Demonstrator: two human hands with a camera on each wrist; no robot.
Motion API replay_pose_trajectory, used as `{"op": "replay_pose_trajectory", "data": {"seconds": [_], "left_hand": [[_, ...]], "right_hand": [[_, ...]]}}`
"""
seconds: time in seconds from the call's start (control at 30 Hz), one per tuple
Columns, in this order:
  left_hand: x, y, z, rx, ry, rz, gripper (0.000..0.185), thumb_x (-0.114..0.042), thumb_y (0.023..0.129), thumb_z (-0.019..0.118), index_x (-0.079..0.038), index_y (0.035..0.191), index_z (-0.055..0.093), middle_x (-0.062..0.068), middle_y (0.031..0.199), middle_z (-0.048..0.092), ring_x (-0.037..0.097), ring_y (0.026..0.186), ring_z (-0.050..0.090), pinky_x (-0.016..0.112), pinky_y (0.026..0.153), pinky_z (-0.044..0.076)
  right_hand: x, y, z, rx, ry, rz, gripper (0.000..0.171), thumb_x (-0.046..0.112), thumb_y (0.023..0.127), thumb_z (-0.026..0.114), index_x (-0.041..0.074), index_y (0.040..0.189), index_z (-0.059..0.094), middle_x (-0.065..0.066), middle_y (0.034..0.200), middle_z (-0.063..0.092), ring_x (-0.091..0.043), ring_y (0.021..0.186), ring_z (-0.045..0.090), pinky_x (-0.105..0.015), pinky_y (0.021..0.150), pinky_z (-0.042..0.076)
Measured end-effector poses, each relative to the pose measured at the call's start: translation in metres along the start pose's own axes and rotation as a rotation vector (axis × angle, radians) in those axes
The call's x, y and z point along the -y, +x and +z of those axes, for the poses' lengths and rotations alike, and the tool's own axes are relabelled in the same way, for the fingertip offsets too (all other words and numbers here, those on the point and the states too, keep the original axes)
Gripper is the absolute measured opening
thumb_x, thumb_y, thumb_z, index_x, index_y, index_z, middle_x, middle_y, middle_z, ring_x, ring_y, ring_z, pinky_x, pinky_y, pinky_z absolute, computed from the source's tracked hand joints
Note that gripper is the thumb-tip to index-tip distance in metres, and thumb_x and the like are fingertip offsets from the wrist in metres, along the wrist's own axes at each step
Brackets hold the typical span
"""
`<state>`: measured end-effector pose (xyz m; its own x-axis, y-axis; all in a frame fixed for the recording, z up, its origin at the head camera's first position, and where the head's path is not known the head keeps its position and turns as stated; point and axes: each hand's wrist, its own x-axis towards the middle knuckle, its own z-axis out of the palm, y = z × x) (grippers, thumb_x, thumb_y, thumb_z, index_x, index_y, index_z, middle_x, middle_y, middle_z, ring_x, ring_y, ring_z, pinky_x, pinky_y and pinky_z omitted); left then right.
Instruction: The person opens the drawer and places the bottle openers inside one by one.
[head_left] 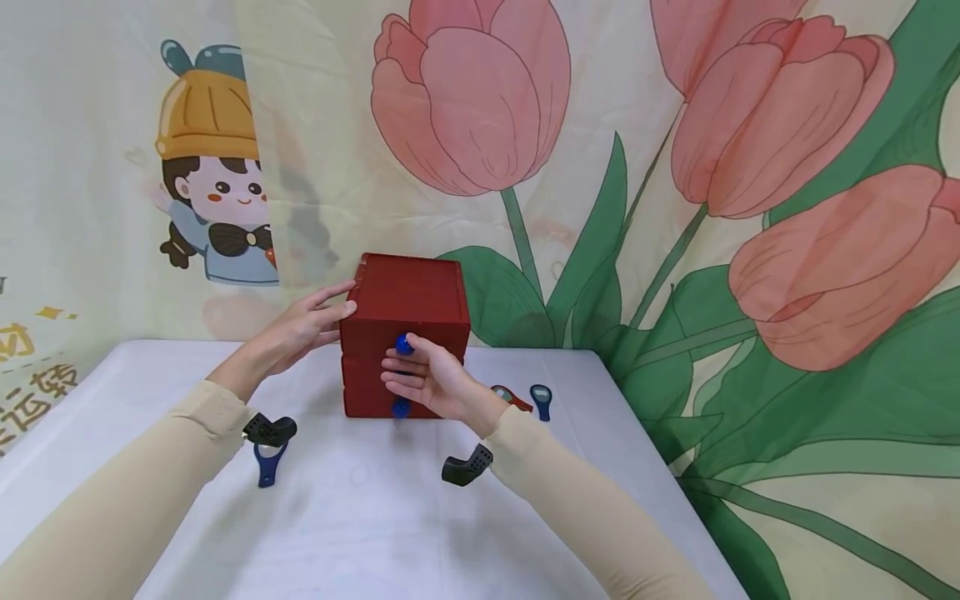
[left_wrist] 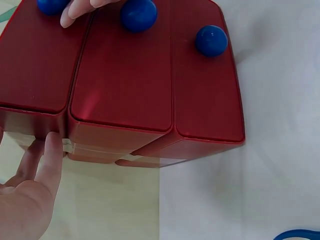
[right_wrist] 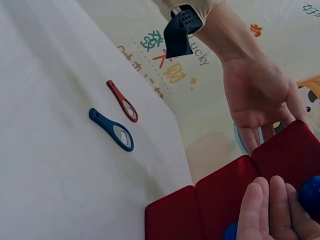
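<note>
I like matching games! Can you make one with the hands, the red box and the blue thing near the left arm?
Things:
1. left hand
2. right hand
3. box
4. blue tool

States:
A. lies flat on the table
B. fingers at the top blue knob
C. has three drawers
D. flat fingers on the box's side

Pairs: 1-D, 2-B, 3-C, 4-A

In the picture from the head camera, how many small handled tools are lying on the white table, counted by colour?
Blue tools: 2
Red tools: 1
Total: 3
</note>
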<state>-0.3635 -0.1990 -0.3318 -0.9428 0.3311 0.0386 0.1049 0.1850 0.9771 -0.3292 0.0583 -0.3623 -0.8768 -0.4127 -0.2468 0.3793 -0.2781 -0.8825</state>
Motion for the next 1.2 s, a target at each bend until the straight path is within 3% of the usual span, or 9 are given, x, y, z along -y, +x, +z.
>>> {"op": "replay_pose_trajectory", "data": {"seconds": [0.43, 0.63, 0.9, 1.2], "left_hand": [[-0.001, 0.003, 0.002, 0.013, -0.012, 0.005, 0.081, -0.043, 0.109, 0.058, -0.023, 0.173, 0.012, 0.019, 0.175, 0.022, 0.045, 0.156, 0.033, 0.061, 0.127, 0.026], [0.000, 0.003, 0.002, 0.011, -0.006, 0.002, 0.082, -0.044, 0.109, 0.057, -0.023, 0.173, 0.011, 0.019, 0.175, 0.020, 0.045, 0.156, 0.033, 0.061, 0.127, 0.027], [0.000, 0.001, 0.000, 0.016, -0.021, 0.004, 0.083, -0.045, 0.109, 0.058, -0.023, 0.173, 0.010, 0.017, 0.176, 0.020, 0.043, 0.155, 0.034, 0.060, 0.127, 0.027], [0.000, 0.000, -0.001, 0.017, -0.024, 0.000, 0.083, -0.044, 0.109, 0.059, -0.022, 0.173, 0.010, 0.018, 0.176, 0.018, 0.044, 0.156, 0.033, 0.060, 0.127, 0.026]], "right_hand": [[0.001, 0.000, -0.008, 0.024, 0.016, 0.011, 0.053, 0.044, 0.108, 0.060, 0.001, 0.139, 0.066, -0.016, 0.134, 0.071, -0.033, 0.124, 0.070, -0.041, 0.111, 0.053], [0.003, -0.003, -0.017, 0.048, -0.060, 0.021, 0.053, 0.042, 0.108, 0.061, 0.001, 0.143, 0.063, -0.016, 0.138, 0.068, -0.034, 0.126, 0.069, -0.042, 0.111, 0.053], [0.000, -0.012, -0.034, 0.009, -0.128, 0.040, 0.054, 0.038, 0.108, 0.060, 0.002, 0.149, 0.058, -0.016, 0.140, 0.068, -0.035, 0.126, 0.069, -0.041, 0.109, 0.054], [-0.012, -0.017, -0.052, -0.033, -0.134, 0.050, 0.051, 0.036, 0.109, 0.060, 0.001, 0.146, 0.060, -0.020, 0.141, 0.067, -0.037, 0.126, 0.069, -0.043, 0.109, 0.054]]}}
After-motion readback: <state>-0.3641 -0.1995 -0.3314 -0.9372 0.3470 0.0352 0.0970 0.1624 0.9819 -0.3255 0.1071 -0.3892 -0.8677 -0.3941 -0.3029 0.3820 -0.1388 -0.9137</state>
